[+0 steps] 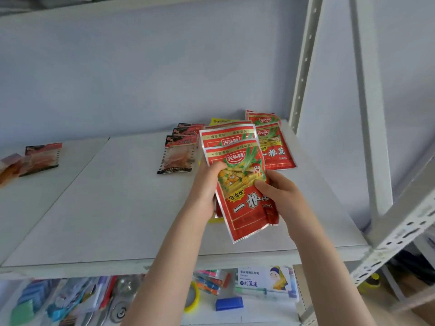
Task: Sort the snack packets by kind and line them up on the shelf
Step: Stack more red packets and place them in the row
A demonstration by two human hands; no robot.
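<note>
Fan of red snack packets [244, 201] held just above the shelf [117, 196], a little right of centre. At its 9 o'clock edge, left hand [207, 184]: thumb on the front face, fingers curled behind and clamped on the stack. At its 3 o'clock edge, right hand [280, 191]: thumb pressed on the print, fingers wrapped round the back, likewise clamped. At least three red fronts, stepped one behind another toward 12 o'clock. Behind their top edge, yellow packet [222, 121]; cannot tell whether held or lying on the shelf.

Flat on the shelf at 1 o'clock from the hands: two more red packets of the same kind [276, 151], overlapped. At 10 o'clock: three dark-topped packets [179, 154] in an overlapped row, near the red fan. Well apart at 9 o'clock, near the shelf's left end: single dark-topped packet [42, 158] touching some orange packets [9, 168].

Below the shelf at 6 o'clock: blue block [229, 303] and yellow tape ring [195, 296].
</note>
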